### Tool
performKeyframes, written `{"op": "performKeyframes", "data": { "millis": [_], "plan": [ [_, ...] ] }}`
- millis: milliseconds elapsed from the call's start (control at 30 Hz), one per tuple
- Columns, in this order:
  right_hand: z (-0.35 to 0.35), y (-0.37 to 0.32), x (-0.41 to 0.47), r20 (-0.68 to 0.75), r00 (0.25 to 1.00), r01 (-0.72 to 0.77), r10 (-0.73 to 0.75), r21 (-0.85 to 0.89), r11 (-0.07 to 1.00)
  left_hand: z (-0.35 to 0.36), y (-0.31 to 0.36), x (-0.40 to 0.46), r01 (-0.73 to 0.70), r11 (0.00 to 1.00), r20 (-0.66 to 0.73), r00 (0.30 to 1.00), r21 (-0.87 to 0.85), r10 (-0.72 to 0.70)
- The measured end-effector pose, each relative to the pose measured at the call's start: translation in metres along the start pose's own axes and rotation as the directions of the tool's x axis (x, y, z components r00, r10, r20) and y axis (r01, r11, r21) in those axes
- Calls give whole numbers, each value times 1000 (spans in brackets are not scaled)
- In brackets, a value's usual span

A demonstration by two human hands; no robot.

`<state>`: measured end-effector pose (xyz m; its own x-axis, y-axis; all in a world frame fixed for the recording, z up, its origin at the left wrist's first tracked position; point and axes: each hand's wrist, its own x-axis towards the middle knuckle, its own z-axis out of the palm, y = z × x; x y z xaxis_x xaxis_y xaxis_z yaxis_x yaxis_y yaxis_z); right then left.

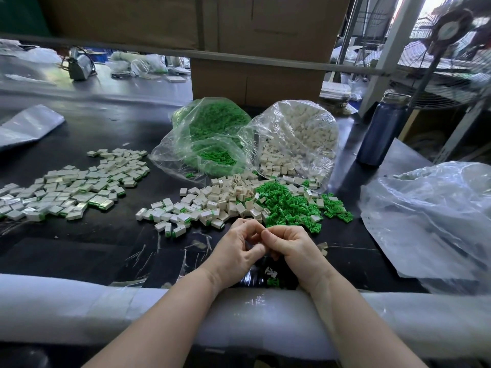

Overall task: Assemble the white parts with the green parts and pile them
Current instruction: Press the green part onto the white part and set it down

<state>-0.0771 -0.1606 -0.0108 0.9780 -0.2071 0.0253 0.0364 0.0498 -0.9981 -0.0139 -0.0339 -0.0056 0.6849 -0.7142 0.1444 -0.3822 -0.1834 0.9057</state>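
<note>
near the surface (79, 256) edge, left hand (237, 251) and right hand (291, 247) pinch together, contents hidden; a fumbled part could drop among loose green parts (289, 205)

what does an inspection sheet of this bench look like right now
surface: black table, taped film patches
job's things: finished pile at left; loose white parts and green parts ahead; bag of green parts, bag of white parts behind
clutter: blue bottle, empty plastic bag at right
grippers: left hand and right hand meet fingertip to fingertip; held piece hidden
cables: nothing seen
surroundings: cardboard boxes, fan
</note>
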Motion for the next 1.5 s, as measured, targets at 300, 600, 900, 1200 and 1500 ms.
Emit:
{"op": "performKeyframes", "data": {
  "millis": [300,600,900,1200,1500],
  "plan": [
    [1,0,1,25,1000,1,0,-41,999,0,-2,1,15,998,-4,1000,-67,-15],
    [-2,0,-1,30,1000,-3,3,-11,1000,0,2,-2,-19,1000,11,1000,10,18],
    [-2,0,-1,25,1000,4,-4,-1,1000,0,-1,-1,-26,999,15,1000,25,25],
    [0,1,0,15,1000,3,-3,14,1000,0,-1,0,-8,1000,-8,1000,-15,8],
    [-2,2,0,10,1000,-22,22,37,999,1,0,-1,-11,1000,10,1000,-22,12]
  ]
}}
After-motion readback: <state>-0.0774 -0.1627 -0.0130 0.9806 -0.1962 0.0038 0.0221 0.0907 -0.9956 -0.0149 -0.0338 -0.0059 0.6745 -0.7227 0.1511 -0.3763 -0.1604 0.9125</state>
